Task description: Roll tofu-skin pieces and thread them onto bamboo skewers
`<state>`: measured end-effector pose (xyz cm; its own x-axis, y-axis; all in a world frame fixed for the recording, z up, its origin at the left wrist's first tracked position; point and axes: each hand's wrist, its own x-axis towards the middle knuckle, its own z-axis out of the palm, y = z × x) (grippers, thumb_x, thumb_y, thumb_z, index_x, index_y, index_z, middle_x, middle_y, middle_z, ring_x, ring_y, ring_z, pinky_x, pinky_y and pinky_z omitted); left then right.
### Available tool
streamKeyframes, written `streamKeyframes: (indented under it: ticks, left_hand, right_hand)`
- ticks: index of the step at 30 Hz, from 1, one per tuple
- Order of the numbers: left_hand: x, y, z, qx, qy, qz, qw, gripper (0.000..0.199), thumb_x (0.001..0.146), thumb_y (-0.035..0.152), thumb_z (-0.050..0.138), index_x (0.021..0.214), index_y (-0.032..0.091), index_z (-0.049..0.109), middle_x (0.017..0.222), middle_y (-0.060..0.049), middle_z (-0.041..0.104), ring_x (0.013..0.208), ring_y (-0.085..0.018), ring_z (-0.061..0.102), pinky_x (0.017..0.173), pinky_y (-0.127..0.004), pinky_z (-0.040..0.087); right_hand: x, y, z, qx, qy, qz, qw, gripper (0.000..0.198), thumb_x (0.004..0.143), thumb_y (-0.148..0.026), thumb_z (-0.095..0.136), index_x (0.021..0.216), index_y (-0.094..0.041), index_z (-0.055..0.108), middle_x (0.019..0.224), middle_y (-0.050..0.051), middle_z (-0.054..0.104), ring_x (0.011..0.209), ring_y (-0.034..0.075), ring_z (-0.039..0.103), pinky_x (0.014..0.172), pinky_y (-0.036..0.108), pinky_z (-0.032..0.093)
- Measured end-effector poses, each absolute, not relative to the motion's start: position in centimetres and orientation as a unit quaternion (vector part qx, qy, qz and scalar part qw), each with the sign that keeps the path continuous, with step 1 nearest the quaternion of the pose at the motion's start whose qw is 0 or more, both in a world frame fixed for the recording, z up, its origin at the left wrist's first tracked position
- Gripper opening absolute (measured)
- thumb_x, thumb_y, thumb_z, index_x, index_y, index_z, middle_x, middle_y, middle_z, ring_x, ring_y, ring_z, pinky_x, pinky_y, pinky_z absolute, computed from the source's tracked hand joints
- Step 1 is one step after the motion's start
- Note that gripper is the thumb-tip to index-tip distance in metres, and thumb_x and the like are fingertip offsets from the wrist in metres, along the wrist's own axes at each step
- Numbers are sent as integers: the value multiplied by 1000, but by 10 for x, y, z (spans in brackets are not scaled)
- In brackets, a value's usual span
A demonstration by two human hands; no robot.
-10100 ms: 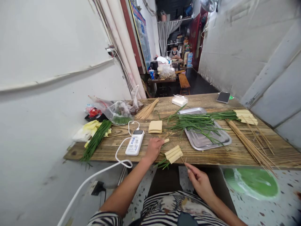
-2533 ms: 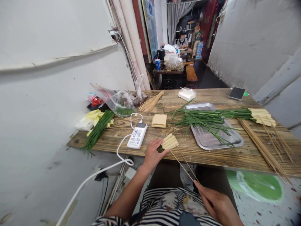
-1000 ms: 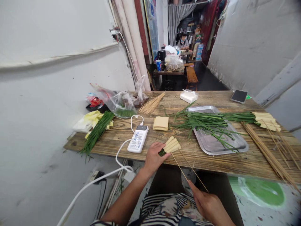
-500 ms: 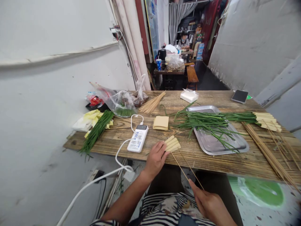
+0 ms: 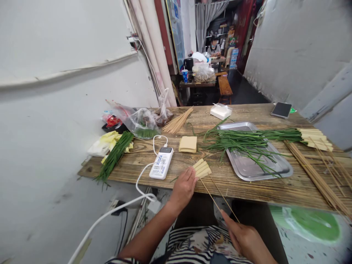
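Observation:
Pale yellow tofu-skin rolls [image 5: 202, 169] lie side by side near the table's front edge. My left hand [image 5: 184, 185] is closed on their left end. Two thin bamboo skewers [image 5: 211, 195] run from the rolls down toward me. My right hand [image 5: 242, 233] is closed around the lower part of the skewers, its index finger stretched along one of them. Just beyond the rolls sits a stack of square tofu-skin sheets [image 5: 188, 144]. Long green chives [image 5: 239, 140] are heaped across a metal tray [image 5: 254, 178] to the right.
A white power bank [image 5: 161, 163] with a cable lies left of my hand. More chives [image 5: 117, 156], plastic bags [image 5: 143, 121] and loose skewers [image 5: 178, 121] are farther left and back. Finished rolls [image 5: 316, 138], long skewers [image 5: 313, 176] and a phone [image 5: 281, 110] lie right. A person [image 5: 214, 47] sits far behind.
The view has shifted slightly. My left hand looks a little flatter against the rolls; my right hand and the skewers are almost unchanged.

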<state>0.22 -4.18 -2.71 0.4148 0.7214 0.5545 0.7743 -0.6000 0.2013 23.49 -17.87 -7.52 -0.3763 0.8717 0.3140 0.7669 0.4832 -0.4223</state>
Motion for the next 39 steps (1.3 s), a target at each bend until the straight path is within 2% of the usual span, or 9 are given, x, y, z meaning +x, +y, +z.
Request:
streamKeyframes:
  ticks: [6,14,25,29,33,39]
  left_hand:
    - [1,-41,-24,-848,-439,-291,53,30,92,19,46,117,11,60,118,-15,64,114,-25,59,97,-40,51]
    - [2,-41,-25,-847,-435,-296,74,29,93,20,46,116,12,60,115,-14,66,111,-24,61,95,-39,53]
    - [2,-41,-24,-845,-428,-313,73,29,93,19,46,117,10,59,114,-15,66,111,-23,61,95,-38,53]
    - [2,-40,-24,-844,-423,-320,81,28,93,19,45,116,9,60,112,-14,67,110,-23,61,94,-38,54]
    - [3,-41,-23,-840,-425,-323,94,27,94,20,45,112,9,61,110,-13,68,107,-22,62,93,-38,55]
    - [3,-41,-23,-840,-427,-323,91,26,93,20,47,112,9,61,111,-14,67,108,-22,62,94,-37,54]
  right_hand:
    - [230,-177,-82,-498,-819,72,277,57,81,-8,33,135,-15,50,58,1,64,41,11,57,42,17,46]
    - [227,-165,-47,-464,-851,65,237,54,78,-2,32,127,-7,56,56,3,64,42,11,58,42,16,45]
    - [221,-160,-50,-485,-850,90,186,58,75,-3,33,131,-6,50,58,4,64,43,13,59,42,18,45]
    - [220,-161,-52,-499,-853,65,139,66,67,-2,37,132,-8,49,59,4,65,44,13,59,42,17,44]
    - [216,-161,-48,-508,-854,18,106,74,55,-4,42,128,-5,52,57,3,65,42,15,59,39,18,41]
    - [208,-158,-41,-510,-856,-10,85,74,52,-4,45,126,-2,54,55,2,63,40,15,58,36,20,37]
